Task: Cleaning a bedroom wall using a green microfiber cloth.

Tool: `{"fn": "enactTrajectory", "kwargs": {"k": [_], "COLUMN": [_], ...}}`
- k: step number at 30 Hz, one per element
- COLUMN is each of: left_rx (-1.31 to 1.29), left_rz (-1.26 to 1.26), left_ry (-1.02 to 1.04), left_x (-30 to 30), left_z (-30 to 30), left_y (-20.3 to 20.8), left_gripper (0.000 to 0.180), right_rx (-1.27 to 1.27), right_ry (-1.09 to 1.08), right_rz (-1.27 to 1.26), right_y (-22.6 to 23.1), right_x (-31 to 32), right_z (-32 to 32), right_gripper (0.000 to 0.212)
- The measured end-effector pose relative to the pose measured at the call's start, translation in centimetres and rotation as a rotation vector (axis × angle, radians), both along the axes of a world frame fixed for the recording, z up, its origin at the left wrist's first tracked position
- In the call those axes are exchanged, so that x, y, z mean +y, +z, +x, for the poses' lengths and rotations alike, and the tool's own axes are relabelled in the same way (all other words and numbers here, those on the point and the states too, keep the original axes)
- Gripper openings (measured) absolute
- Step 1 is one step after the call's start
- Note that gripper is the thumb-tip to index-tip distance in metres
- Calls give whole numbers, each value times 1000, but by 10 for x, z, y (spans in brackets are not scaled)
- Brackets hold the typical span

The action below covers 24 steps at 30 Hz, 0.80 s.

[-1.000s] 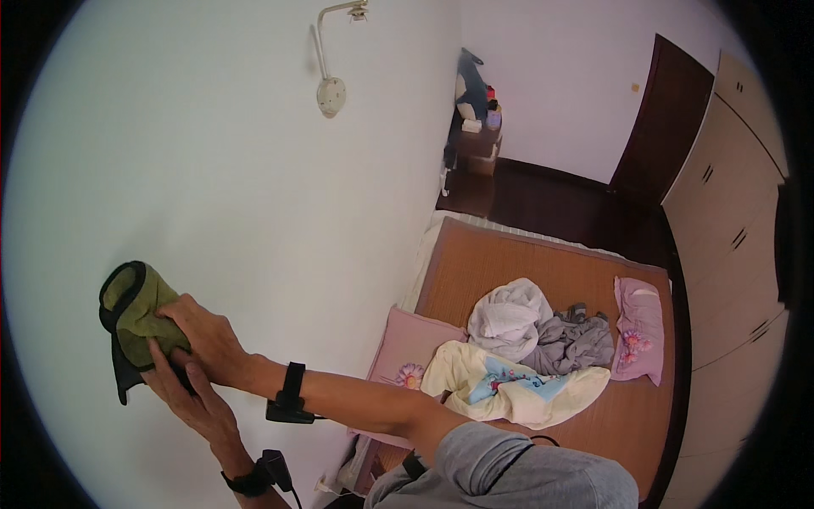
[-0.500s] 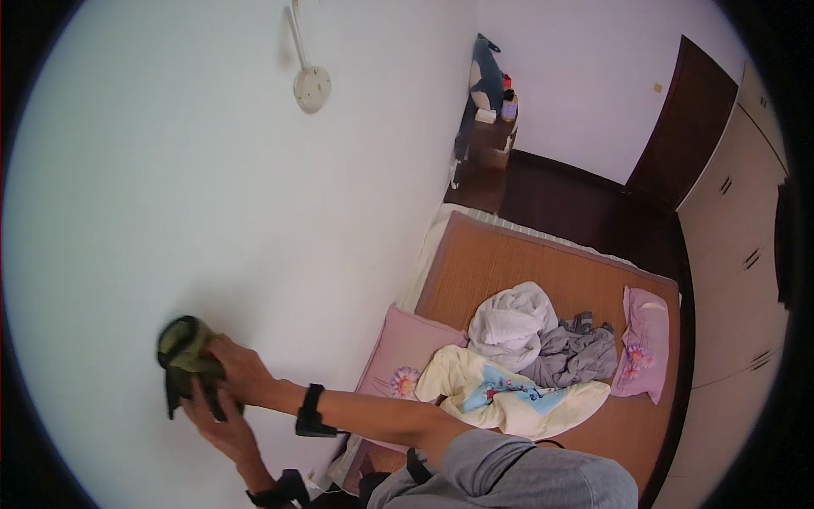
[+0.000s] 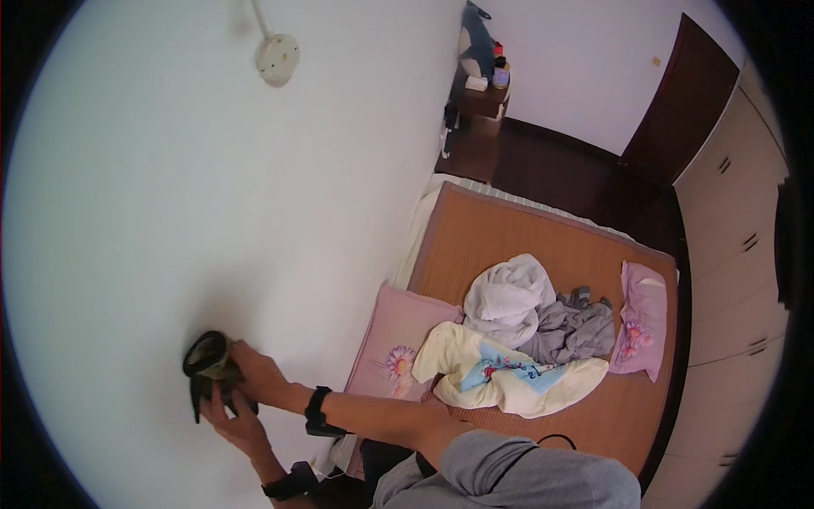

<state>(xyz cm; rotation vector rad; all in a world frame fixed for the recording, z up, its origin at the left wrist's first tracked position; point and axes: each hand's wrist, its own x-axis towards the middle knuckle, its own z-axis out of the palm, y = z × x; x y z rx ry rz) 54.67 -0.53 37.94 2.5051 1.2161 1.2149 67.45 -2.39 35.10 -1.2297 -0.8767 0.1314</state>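
Observation:
At the lower left, close to the white wall, is an olive-green and black object [image 3: 208, 360]. It has a round, dark-rimmed opening at its top and a dark flap hanging below; its kind is not clear. My right hand [image 3: 261, 375] reaches across from the right, its fingers closed on the object's right side. From below, my left hand [image 3: 239, 427] holds the underside, with fingers and thumb curled against it. The hands partly cover the object's lower part. Each wrist wears a black band.
A bed with a brown mat [image 3: 509, 222] lies to the right. On it are a pink pillow [image 3: 407, 327], a second pink pillow [image 3: 640, 322], a cream blanket [image 3: 462, 369], a white bundle [image 3: 507, 297] and grey clothing [image 3: 577, 327]. A round white fixture [image 3: 277, 59] is on the wall.
The object and both hands sit slightly farther right and lower in the picture. The room has shifted upward in view. Both hands still hold the object, whose opening now shows more.

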Motion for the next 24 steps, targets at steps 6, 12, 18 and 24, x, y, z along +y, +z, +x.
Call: {"fn": "enactTrajectory", "kwargs": {"k": [6,12,18,24], "left_rx": [-110,-400,-562,-635], "left_rz": [-270,-134,-285,-553], "left_ry": [-129,-42,-92,-46], "left_x": [-24,-26,13,1], "left_z": [-2,-23,-65,-82], "left_y": [45,98,38,4], "left_gripper": [39,40,29,31], "right_rx": [87,-179,-272,-244], "right_ry": [86,180,133,115], "right_rz": [-124,64,120,-68], "right_y": [2,96,60,16], "right_x": [-5,0,7,6], "right_z": [-18,-31,-54,-84], "right_gripper": [45,51,48,47]}}
